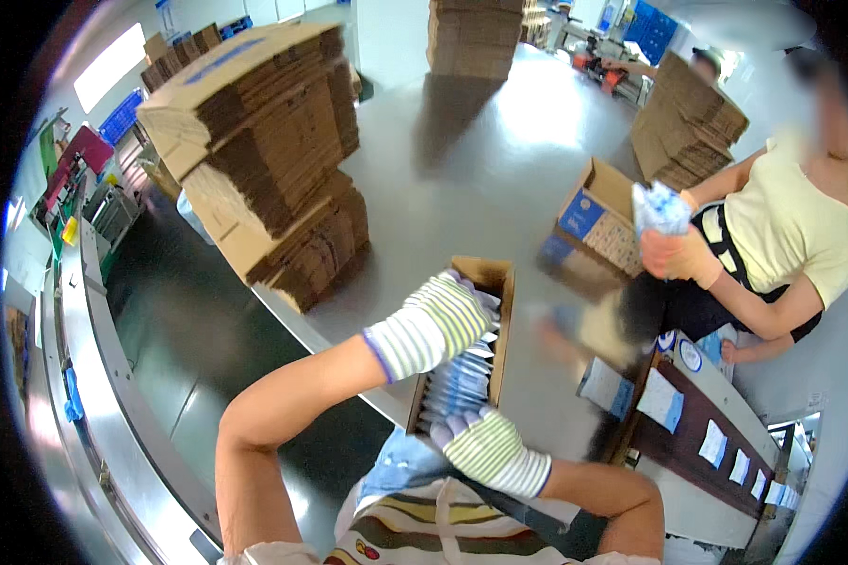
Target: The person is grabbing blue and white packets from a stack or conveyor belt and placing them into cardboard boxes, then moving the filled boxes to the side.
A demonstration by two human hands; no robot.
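Observation:
A long, narrow cardboard box (505, 350) stands on the metal table in front of me. A row of thin white-and-blue packets (459, 384) is packed on edge inside it. My left hand (433, 320), in a white glove with green stripes, reaches into the far part of the box with its fingers bent around packets. At the near end, my right hand (490, 450), in a matching glove, curls its fingers over the packets there. Both sets of fingertips are partly hidden among the packets.
Tall stacks of flattened cartons (283, 141) rise at the left table edge. To the right, a co-worker (763, 226) holds packets (661, 212) beside an open blue-and-brown carton (598, 212). A dark conveyor belt (683, 443) carries several packets at the lower right.

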